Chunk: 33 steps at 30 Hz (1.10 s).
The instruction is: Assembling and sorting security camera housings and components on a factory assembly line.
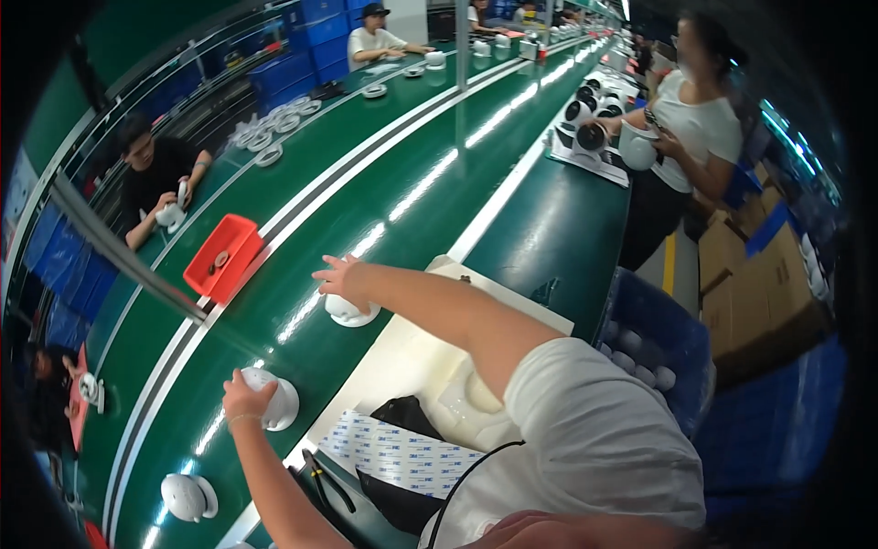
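My left hand point(247, 400) curves over the left dome point(282, 408), nearer me than the red bin point(241, 242); thumb and fingers are spread, and I can't tell whether they grip. My right hand point(346, 277) lies over the right dome point(351, 315), right of the bin, fingers splayed. Between bin and domes, bare belt point(285, 285) leaves open room; both domes stand close to its near edge.

domes point(283, 404) sit on the belt point(439, 224), tray point(229, 240) beyond, pliers point(318, 473) left of sheet point(402, 450).
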Motion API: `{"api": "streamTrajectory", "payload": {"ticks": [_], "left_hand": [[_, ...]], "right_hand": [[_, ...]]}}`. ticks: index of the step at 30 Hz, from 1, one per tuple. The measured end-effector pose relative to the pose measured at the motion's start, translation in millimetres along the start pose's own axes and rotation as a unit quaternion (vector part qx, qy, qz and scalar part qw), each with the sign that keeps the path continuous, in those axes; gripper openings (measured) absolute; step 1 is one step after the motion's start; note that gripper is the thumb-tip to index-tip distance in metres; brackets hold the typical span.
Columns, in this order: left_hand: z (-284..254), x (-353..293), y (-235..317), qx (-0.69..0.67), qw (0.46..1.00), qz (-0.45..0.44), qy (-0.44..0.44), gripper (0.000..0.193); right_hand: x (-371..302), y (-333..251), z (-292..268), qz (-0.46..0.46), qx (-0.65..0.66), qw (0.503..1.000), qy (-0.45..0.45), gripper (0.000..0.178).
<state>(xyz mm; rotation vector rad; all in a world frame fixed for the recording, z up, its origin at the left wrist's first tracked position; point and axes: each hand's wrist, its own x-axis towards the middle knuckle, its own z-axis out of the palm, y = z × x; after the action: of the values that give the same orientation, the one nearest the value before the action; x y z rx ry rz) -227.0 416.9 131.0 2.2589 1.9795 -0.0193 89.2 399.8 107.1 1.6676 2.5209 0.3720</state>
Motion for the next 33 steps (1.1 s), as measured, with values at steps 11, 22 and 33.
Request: {"api": "streamTrajectory", "payload": {"ticks": [11, 22, 33], "left_hand": [[11, -21, 20, -0.07, 0.996, 0.001, 0.053, 0.096], [-9, -94, 11, -0.817, 0.545, 0.187, -0.019, 0.096], [5, -199, 182, -0.76, 0.579, 0.248, -0.161, 0.112]], "right_hand": [[-45, -3, 24, 0.307, 0.186, 0.929, 0.085, 0.097], [-237, 6, -28, 0.066, 0.906, 0.272, 0.318, 0.086], [-442, -13, 25, 0.068, 0.925, 0.026, 0.374, 0.063]]}}
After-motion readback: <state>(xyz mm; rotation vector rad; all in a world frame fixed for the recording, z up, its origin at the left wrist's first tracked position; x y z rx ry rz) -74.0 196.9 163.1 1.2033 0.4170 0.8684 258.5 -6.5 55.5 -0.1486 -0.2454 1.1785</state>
